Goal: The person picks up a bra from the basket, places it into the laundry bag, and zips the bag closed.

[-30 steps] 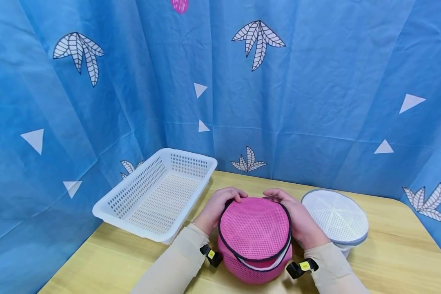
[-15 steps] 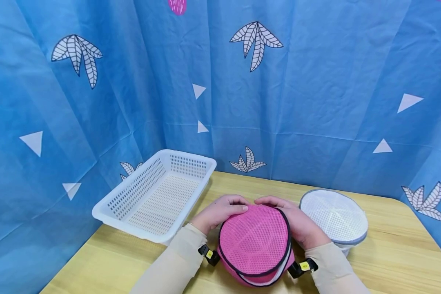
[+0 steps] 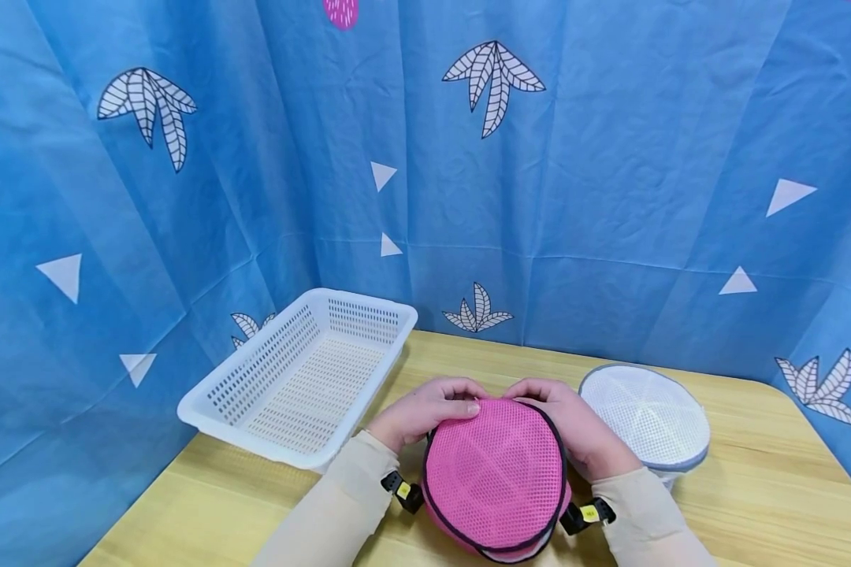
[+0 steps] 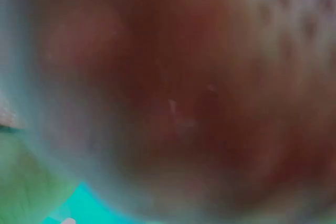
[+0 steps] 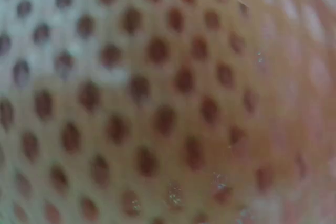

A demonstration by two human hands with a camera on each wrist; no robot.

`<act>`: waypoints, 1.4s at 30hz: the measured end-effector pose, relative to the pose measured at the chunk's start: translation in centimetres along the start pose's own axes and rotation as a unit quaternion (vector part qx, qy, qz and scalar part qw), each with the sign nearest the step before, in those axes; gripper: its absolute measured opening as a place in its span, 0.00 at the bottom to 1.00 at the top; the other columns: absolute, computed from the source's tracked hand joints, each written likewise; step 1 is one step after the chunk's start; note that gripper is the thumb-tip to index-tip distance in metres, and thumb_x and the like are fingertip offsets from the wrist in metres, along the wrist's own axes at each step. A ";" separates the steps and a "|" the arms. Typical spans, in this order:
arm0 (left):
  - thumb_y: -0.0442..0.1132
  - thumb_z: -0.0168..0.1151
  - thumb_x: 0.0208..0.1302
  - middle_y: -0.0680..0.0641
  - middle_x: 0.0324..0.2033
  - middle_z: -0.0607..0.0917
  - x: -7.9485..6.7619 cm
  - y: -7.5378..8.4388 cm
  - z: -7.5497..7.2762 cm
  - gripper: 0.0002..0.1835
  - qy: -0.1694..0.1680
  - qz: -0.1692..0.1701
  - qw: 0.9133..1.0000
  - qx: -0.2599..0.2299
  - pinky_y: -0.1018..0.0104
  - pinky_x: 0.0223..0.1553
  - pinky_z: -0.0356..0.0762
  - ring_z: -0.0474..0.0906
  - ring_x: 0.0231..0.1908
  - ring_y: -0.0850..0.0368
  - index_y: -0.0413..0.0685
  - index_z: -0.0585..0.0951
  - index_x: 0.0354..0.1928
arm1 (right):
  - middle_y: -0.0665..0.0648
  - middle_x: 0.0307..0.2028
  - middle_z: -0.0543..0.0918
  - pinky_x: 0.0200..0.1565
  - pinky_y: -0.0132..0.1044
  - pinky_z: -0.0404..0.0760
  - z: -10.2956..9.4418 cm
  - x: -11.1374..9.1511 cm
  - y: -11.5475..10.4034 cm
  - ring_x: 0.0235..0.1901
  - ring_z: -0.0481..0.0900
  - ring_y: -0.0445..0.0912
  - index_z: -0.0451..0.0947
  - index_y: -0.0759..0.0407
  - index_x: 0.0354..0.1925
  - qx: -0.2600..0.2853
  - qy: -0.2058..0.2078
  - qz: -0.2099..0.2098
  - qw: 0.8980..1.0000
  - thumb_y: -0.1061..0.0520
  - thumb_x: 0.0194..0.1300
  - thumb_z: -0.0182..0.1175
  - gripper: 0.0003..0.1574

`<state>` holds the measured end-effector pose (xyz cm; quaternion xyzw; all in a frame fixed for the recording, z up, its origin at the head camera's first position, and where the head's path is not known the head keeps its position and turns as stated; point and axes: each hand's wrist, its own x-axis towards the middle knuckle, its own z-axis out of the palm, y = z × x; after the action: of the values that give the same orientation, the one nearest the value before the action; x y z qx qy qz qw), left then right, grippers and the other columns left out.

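A round pink mesh laundry bag point(image 3: 496, 472) with black-trimmed edges is tilted on its near side in the head view, its top facing up. My left hand point(image 3: 429, 411) grips its far left rim, the thumb on the mesh top. On the far right rim my right hand point(image 3: 570, 421) holds the same bag, with fingers bent over the back edge and fingertips partly hidden. A thin pale strip shows under the lid at the near edge. The left wrist view is a dark blur. Close-up mesh holes of the bag point(image 5: 157, 114) fill the right wrist view.
A white perforated plastic basket point(image 3: 390, 370) stands at the left of the wooden table point(image 3: 766, 472). Just right of my right hand is a white mesh bag point(image 3: 645, 417) with grey trim. A blue patterned curtain point(image 3: 610, 157) hangs behind the table and along its left.
The pink bag's top has shifted toward me and its near gap looks narrower. My left thumb has come onto the top mesh, and both hands have drawn closer together at the far rim.
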<state>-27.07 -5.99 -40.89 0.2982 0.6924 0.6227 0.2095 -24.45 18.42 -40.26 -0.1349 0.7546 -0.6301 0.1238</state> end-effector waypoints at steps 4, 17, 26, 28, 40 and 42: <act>0.48 0.55 0.66 0.47 0.44 0.82 0.0 0.0 0.3 0.15 -0.013 -0.005 1.000 0.023 0.59 0.45 0.75 0.79 0.42 0.53 0.50 0.81 0.49 | 0.59 0.43 0.81 0.50 0.44 0.71 0.0 0.0 -0.1 0.46 0.76 0.54 0.80 0.57 0.42 -0.012 0.004 -0.015 1.000 0.47 0.67 0.55 0.17; 0.47 0.57 0.65 0.50 0.41 0.82 0.4 -0.2 0.4 0.12 0.117 -0.010 0.992 0.036 0.60 0.44 0.71 0.76 0.42 0.54 0.51 0.82 0.44 | 0.58 0.41 0.79 0.46 0.46 0.72 0.0 -0.1 -0.3 0.45 0.74 0.54 0.78 0.55 0.40 -0.024 0.064 -0.024 0.997 0.41 0.64 0.57 0.19; 0.45 0.57 0.65 0.48 0.39 0.81 0.7 -0.3 0.0 0.11 0.236 0.002 0.972 0.008 0.61 0.45 0.70 0.75 0.40 0.54 0.48 0.81 0.43 | 0.51 0.38 0.80 0.45 0.45 0.72 -1.1 0.1 -1.0 0.40 0.77 0.46 0.77 0.50 0.40 -0.145 0.160 -0.067 0.974 0.47 0.71 0.49 0.13; 0.44 0.57 0.65 0.48 0.38 0.81 0.8 -0.2 0.0 0.10 0.251 0.007 0.968 0.009 0.61 0.45 0.70 0.75 0.40 0.54 0.47 0.81 0.43 | 0.52 0.37 0.80 0.43 0.45 0.74 -1.2 0.2 -1.1 0.38 0.79 0.47 0.77 0.50 0.40 -0.143 0.169 -0.067 0.973 0.48 0.71 0.49 0.12; 0.45 0.56 0.66 0.45 0.40 0.77 0.4 0.4 0.1 0.18 0.142 0.005 0.990 -0.001 0.60 0.42 0.73 0.75 0.40 0.51 0.61 0.76 0.57 | 0.54 0.38 0.80 0.41 0.43 0.71 -1.9 0.0 -1.1 0.38 0.74 0.49 0.78 0.50 0.43 -0.120 0.209 -0.048 0.969 0.43 0.68 0.52 0.16; 0.45 0.56 0.66 0.47 0.44 0.78 0.2 0.5 0.1 0.19 0.108 0.005 0.994 0.002 0.59 0.45 0.73 0.76 0.43 0.52 0.63 0.74 0.59 | 0.55 0.38 0.81 0.41 0.42 0.71 -2.1 0.1 -1.1 0.38 0.75 0.49 0.78 0.51 0.42 -0.108 0.205 -0.049 0.971 0.43 0.68 0.53 0.16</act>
<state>-27.07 -5.72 -40.40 0.2329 0.7110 0.6507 0.1298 -25.23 20.19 -38.84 -0.0524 0.8201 -0.5641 -0.0803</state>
